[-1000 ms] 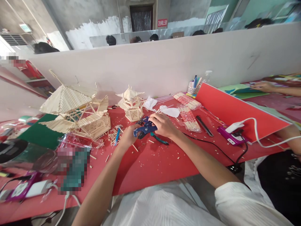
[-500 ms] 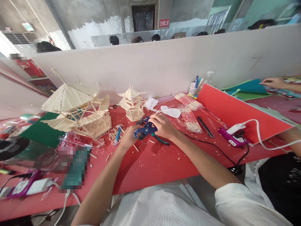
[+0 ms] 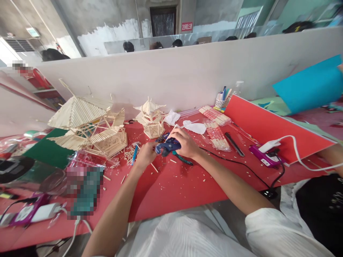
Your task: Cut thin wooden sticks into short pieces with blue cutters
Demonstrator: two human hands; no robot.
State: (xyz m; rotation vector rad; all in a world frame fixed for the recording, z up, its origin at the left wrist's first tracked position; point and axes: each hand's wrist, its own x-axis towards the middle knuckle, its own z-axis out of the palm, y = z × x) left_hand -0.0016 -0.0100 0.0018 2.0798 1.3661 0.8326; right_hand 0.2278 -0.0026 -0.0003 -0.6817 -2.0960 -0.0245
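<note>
My right hand (image 3: 184, 142) is closed around a blue hand cutter (image 3: 171, 145), which is tilted towards the left. A thin wooden stick (image 3: 170, 133) pokes up by the right fingers. Close to the cutter's left end, my left hand (image 3: 147, 154) has its fingers curled together; what they pinch is hidden. Under the hands lie green-handled pliers (image 3: 183, 159) and another wooden stick (image 3: 154, 167). Just behind stands a small pagoda model (image 3: 153, 121) made of sticks. To the left is a larger stick-built pavilion (image 3: 88, 125), beside a pile of cut sticks and a blue pen-like tool (image 3: 134, 155).
Packs of sticks (image 3: 216, 134), a black cutter knife (image 3: 234, 144) and a purple power strip (image 3: 264, 155) lie to the right. A red board (image 3: 270, 125) leans there. Further right, a person holds a blue sheet (image 3: 311, 87). A phone (image 3: 87, 192) lies left. A partition (image 3: 182, 75) borders the red table.
The blue cutter has turned slightly in my right hand, and my left hand has shifted a little. A stick shows more by the right fingers. On the right, the other person has lifted the blue sheet.
</note>
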